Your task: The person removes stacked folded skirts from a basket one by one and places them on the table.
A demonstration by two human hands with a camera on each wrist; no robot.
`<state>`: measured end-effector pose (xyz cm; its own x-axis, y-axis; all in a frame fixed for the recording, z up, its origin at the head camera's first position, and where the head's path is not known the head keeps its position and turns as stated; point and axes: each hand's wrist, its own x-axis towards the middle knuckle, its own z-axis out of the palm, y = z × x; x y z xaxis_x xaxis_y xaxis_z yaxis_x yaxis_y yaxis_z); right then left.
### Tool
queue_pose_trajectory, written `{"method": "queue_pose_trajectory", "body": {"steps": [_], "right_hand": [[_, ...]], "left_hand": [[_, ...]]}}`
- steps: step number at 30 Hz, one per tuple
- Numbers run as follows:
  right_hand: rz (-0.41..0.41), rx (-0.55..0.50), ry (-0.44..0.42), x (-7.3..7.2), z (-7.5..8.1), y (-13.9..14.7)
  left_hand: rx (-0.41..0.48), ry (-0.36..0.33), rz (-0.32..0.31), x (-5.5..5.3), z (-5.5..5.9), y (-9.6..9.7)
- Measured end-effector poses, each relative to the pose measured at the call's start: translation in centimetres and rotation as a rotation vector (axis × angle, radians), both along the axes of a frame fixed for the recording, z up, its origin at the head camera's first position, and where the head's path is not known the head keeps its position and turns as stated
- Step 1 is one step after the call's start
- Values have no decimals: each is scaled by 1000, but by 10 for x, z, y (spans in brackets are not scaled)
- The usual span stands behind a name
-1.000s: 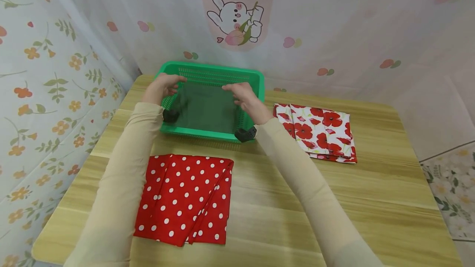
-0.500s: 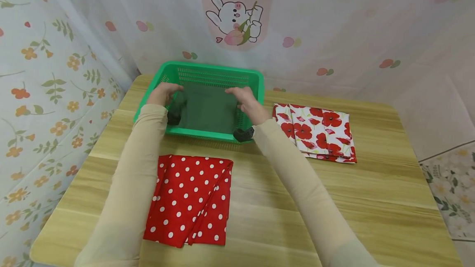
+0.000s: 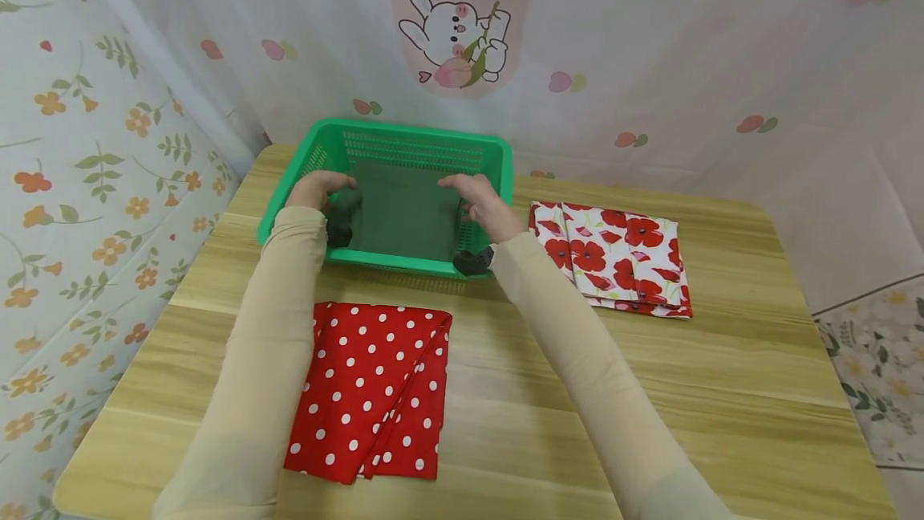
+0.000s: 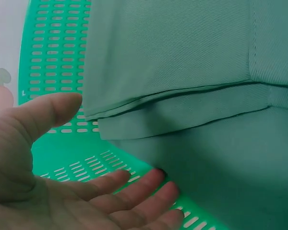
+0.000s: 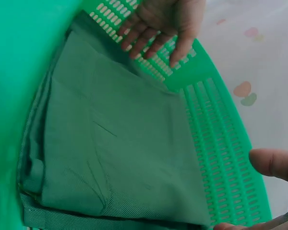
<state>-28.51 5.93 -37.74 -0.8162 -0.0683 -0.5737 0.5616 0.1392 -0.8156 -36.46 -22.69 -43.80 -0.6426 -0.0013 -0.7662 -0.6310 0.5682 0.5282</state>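
Observation:
A folded dark green twill cloth [image 3: 409,211] lies in the green plastic basket [image 3: 415,266], layers stacked. At the cloth's left end is my left hand [image 3: 315,189], inside the basket with thumb and fingers spread apart. In the left wrist view, the hand [image 4: 53,167] holds nothing, its fingertips close to the cloth's edge; I cannot tell whether they touch it. By the right end hovers my right hand [image 3: 485,201], thumb extended. The right wrist view shows only part of that hand [image 5: 278,167], beside the cloth, its other fingers mostly out of frame.
A folded red polka-dot cloth [image 3: 375,392] lies on the wooden table [image 3: 534,392] in front of the basket, partly behind the left sleeve. To the right lies a folded white cloth with red poppies [image 3: 613,255]. A printed curtain [image 3: 650,46] hangs behind the table.
Both hands have come slightly nearer and lower in the basket, the left one from over the left rim. The folded cloths have stayed in place.

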Motion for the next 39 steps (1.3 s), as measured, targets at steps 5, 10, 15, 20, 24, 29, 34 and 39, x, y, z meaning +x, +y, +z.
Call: {"method": "queue_pose_trajectory", "body": {"steps": [5, 10, 15, 20, 24, 29, 34, 39], "right_hand": [[-33, -15, -22, -5, -4, 0], [-40, -12, -77, -9, -10, 5], [-58, -46, -140, -8, -14, 8], [-55, -64, -154, -8, -16, 8], [-36, -57, -179, -9, -17, 8], [39, -9, -182, -9, -18, 7], [99, 40, -167, -10, -19, 5], [126, 67, -149, -12, -20, 6]], "left_hand": [[-16, 36, 26, 29, 27, 18], [8, 37, -18, 49, 47, 32], [13, 46, -40, 55, 50, 36], [9, 51, -31, 55, 48, 38], [28, 15, -65, 49, 46, 38], [102, -49, -45, 47, 47, 42], [139, -74, -35, 52, 52, 46], [142, -58, -16, 52, 55, 47]]}}
